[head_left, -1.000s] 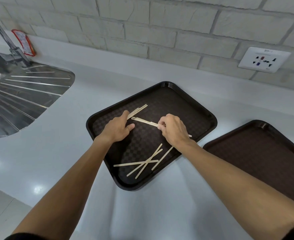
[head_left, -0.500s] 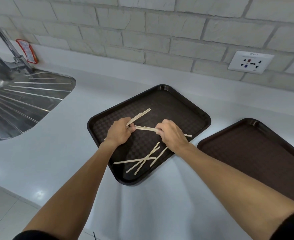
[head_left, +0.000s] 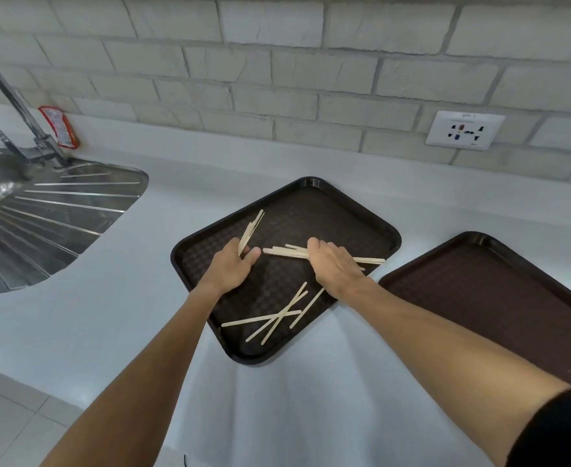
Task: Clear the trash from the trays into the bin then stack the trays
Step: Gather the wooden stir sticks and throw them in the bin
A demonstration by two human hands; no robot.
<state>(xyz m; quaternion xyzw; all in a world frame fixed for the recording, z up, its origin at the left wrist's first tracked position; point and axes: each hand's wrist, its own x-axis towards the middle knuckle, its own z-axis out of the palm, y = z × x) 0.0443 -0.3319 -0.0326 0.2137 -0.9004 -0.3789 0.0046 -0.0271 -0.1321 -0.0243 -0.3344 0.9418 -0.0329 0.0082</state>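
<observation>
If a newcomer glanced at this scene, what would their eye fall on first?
The hands over the dark tray in the middle: the left hand grips a bundle of wooden sticks, the right hand holds a second bunch. Loose sticks lie crossed at its near corner. A second tray sits to the right, a steel sink to the left.
</observation>
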